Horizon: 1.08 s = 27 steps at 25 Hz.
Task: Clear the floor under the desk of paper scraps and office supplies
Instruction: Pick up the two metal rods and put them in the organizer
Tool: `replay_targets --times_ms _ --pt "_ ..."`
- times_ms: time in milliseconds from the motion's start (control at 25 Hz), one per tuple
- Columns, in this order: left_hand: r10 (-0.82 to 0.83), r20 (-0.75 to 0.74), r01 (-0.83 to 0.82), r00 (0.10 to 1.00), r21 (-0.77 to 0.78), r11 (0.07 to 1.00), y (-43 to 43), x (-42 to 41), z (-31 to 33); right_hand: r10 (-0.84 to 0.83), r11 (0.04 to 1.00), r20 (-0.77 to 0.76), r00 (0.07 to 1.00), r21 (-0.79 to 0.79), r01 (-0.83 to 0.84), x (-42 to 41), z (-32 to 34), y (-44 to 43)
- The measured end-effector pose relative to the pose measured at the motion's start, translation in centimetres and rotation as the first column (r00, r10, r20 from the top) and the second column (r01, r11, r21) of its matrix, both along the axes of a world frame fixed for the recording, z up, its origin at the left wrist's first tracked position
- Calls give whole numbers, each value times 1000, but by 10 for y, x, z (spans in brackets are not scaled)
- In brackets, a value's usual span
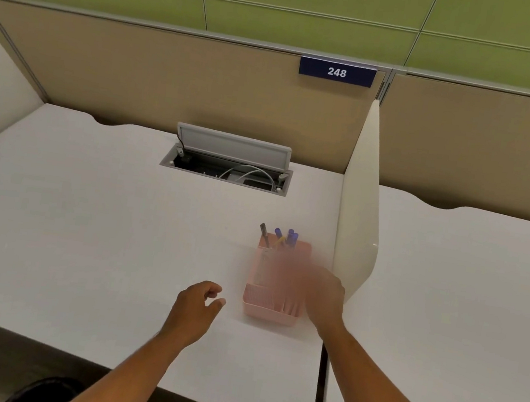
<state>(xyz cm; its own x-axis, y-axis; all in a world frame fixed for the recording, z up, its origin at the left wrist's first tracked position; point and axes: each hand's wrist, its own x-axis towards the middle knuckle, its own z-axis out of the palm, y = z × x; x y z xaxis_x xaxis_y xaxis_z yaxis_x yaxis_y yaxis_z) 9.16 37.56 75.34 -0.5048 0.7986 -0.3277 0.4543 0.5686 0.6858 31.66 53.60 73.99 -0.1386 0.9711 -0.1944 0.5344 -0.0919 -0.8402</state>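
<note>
Pens (285,237) stand in a pink organiser (272,303) on the white desk (101,230), beside a divider. Left hand (197,306) hovers loosely curled, empty; right hand (320,296) is blurred (grip unclear). Light, rigid plastic; probably best held by its side walls.

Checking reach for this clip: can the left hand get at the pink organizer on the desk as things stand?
Probably yes. The left hand hovers open beside the pink organizer, with bare desk between them. The blurred right hand covers only its far side.
</note>
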Motion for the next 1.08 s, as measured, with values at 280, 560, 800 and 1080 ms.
replay_targets --times_ms 280,560,800,1080 --pt "1 -15 -1 1000 -19 1000 -3 8 -2 43 997 52 998 -59 -40 2 -19 3" --pt "15 -49 -16 999 -21 1000 -16 10 2 19 1000 105 994 -10 -18 0 -19 7" --pt "13 -72 -12 997 14 1000 -46 0 9 -37 999 105 994 42 33 -1 -11 -16" --pt "-34 -88 39 996 54 998 -110 -18 9 -47 983 131 990 184 22 2 -2 -107"
